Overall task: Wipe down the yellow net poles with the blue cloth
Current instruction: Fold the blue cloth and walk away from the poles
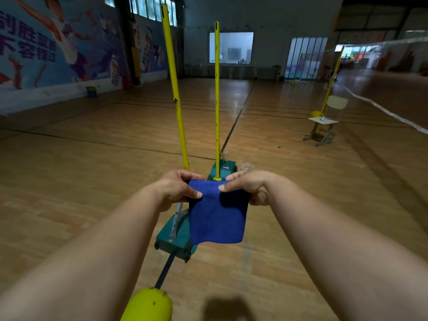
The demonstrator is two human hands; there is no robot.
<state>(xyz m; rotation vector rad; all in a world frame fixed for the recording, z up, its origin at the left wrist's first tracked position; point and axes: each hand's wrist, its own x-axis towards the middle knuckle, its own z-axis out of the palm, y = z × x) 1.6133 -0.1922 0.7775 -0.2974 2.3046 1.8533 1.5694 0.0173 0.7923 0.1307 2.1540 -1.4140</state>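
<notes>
A blue cloth [216,218] hangs in front of me, held by its top edge. My left hand [177,188] pinches its top left corner and my right hand [249,187] pinches the top right. Behind the cloth stand two yellow net poles: the nearer pole [173,86] leans slightly left and rises from a green base [176,239], while the farther pole [217,96] stands upright on a second green base [225,167]. The cloth touches neither pole. The lower part of the nearer pole is hidden behind my left hand.
A yellow rounded object [148,305] lies on the wooden floor close to me, joined to a dark bar. At the right stand a chair [324,122] and another yellow pole [333,75] carrying a net. A mural wall runs along the left.
</notes>
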